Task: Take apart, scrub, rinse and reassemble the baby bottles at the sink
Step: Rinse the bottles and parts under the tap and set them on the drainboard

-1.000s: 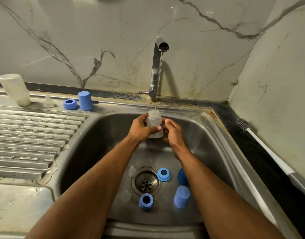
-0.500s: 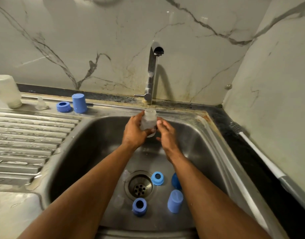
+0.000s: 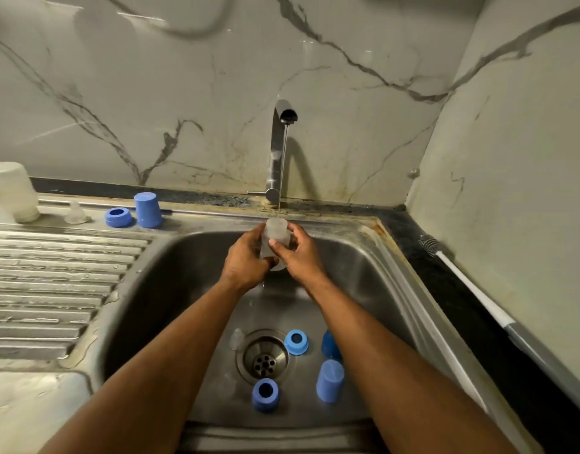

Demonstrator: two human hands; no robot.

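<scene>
A clear baby bottle [image 3: 276, 239], cap off, is held upright under the thin tap stream over the sink [image 3: 170, 283]. On the sink floor near the drain lie two blue collar rings [image 3: 296, 341] [image 3: 265, 394], two blue caps [image 3: 330, 381] [image 3: 329, 345] and what looks like a clear teat [image 3: 236, 339]. On the drainboard stand an upturned bottle [image 3: 12, 191], a teat [image 3: 75, 213], a blue ring [image 3: 118, 217] and a blue cap [image 3: 147, 209].
</scene>
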